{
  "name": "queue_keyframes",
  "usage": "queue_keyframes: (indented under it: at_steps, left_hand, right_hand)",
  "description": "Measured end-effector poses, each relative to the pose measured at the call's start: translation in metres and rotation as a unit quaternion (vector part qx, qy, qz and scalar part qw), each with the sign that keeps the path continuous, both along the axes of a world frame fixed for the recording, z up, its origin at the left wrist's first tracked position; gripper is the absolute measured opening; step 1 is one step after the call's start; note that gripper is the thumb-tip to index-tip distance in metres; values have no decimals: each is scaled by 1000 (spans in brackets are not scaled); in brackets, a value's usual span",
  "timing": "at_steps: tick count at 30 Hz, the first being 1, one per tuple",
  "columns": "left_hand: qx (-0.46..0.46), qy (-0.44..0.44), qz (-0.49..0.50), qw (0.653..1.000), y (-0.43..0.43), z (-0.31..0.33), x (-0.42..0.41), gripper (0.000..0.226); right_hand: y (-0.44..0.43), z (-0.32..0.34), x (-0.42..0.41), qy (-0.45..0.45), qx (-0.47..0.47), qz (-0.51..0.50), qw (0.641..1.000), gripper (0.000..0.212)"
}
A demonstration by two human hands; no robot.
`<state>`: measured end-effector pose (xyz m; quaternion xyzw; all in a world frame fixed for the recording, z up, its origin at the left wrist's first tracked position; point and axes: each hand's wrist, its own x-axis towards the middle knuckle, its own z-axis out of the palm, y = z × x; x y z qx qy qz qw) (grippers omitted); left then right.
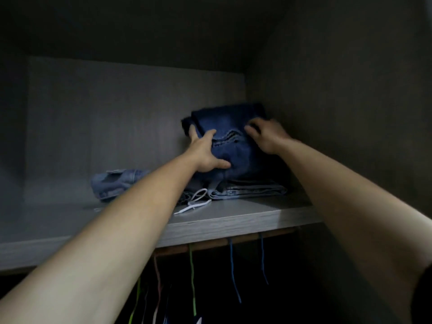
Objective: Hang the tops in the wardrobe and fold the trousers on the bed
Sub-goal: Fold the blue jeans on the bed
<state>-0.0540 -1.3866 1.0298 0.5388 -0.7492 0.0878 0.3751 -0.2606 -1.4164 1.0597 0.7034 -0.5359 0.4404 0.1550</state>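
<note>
A folded pair of dark blue jeans point(231, 146) lies tilted on top of a folded light blue pair point(250, 190) at the right end of a grey wardrobe shelf point(233, 218). My left hand point(205, 153) grips the dark jeans at their left side, thumb on the front face and fingers spread up the edge. My right hand point(266, 136) is blurred and rests on the upper right part of the same jeans, fingers bent over the fabric. Both bare forearms reach up from below.
A crumpled light denim garment point(117, 183) lies on the shelf to the left, with white drawstrings point(194, 202) near the shelf's front edge. The wardrobe side wall point(339, 113) stands close on the right. Coloured hangers point(191, 260) hang from the rail beneath the shelf.
</note>
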Motion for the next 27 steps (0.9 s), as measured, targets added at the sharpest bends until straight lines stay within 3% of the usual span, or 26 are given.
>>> queue_keyframes:
  at_steps: [3,5,8,13,16,18,21,24,27]
  left_hand:
    - [75,-105,56,990,-21,-11,-5,79]
    - [96,-133,56,985,-21,-9,-3,73]
    - [140,-172,43,974,-14,-8,6,93]
    - [-2,-142,5,990,-21,-14,3,66]
    - [14,-143,-15,990,-24,-19,1,68]
    - [91,-175,-2,980,-26,-23,2,73]
    - [162,-214,44,962,-20,-20,2,86]
    - [128,-236,83,960,-8,-17,-2,90]
    - [38,-288,155,944,7,-17,-1,75]
  right_hand:
    - [-16,-16,0,147,167,-71,972,54]
    - [-21,-29,3,156,201,-59,965,53]
    - [-23,-36,3,109,218,0,970,50]
    - [-18,-32,-4,-13,71,13,997,39]
    - [-12,-33,-3,-16,-10,-12,1000,48]
    - [-15,-36,-4,76,47,-45,995,46]
    - [-20,-41,-7,185,216,-31,958,46]
    - [-15,-44,-10,198,235,-28,951,48]
    - [-8,-51,-10,166,215,-51,961,50]
